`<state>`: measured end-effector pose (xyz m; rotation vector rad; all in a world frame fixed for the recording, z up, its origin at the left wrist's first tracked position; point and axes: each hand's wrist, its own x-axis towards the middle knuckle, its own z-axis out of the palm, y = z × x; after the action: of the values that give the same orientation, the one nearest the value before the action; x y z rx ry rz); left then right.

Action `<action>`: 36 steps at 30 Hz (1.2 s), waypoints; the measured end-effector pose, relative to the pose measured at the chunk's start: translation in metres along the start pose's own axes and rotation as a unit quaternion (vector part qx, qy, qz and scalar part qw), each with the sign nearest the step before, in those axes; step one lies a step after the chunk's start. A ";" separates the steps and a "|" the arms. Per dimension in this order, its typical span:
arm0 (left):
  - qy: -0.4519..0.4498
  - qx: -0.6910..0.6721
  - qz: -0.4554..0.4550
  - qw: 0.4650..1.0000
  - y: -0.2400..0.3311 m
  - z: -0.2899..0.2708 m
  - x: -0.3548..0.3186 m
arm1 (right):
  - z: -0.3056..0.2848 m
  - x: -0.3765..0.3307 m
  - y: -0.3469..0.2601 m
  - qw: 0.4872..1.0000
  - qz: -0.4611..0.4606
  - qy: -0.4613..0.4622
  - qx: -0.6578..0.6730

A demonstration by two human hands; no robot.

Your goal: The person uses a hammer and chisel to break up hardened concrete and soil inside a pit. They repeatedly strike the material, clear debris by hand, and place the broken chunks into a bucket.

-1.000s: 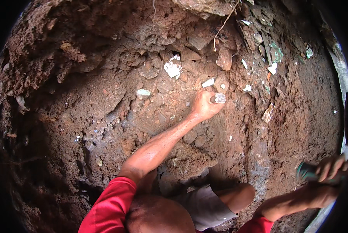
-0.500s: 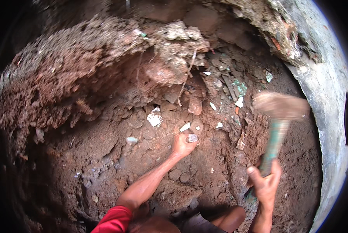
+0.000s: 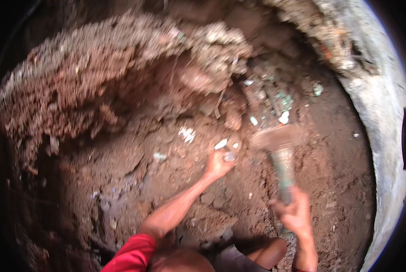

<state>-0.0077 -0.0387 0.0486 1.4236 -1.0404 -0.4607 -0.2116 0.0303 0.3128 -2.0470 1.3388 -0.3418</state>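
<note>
Left hand (image 3: 218, 164) closed firmly round a rod (image 3: 229, 156), only its pale grey top end showing; mid-ground, short of the far edge, where an earth bank (image 3: 76, 77) overhangs. White fragment (image 3: 220, 144) just beyond the knuckles. Right hand (image 3: 296, 213) clamped on the green handle of a hammer (image 3: 281, 158); head blurred, right of the rod and apart from it, toward the right edge of the ground (image 3: 343, 190), by a grey wall (image 3: 370, 99).
</note>
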 end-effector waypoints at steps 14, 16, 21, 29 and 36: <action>-0.003 -0.034 0.048 0.998 0.023 0.007 -0.016 | 0.041 0.012 0.032 0.990 0.015 -0.059 -0.125; -0.040 -0.059 -0.010 0.997 0.032 0.007 -0.004 | 0.006 -0.005 0.045 0.990 -0.060 -0.035 -0.120; -0.005 -0.051 -0.020 0.998 0.016 0.012 -0.006 | -0.083 -0.036 -0.027 0.937 -0.201 0.280 -0.052; -0.037 -0.075 -0.031 0.996 0.030 0.003 -0.001 | 0.023 0.005 0.054 0.988 -0.095 0.111 0.039; 0.043 -0.133 -0.037 0.989 0.020 -0.004 0.012 | -0.026 -0.012 0.001 0.994 -0.080 0.063 -0.027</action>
<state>-0.0050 -0.0428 0.0720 1.2344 -0.8246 -0.5655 -0.2313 0.0308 0.3334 -2.2170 1.2725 -0.5188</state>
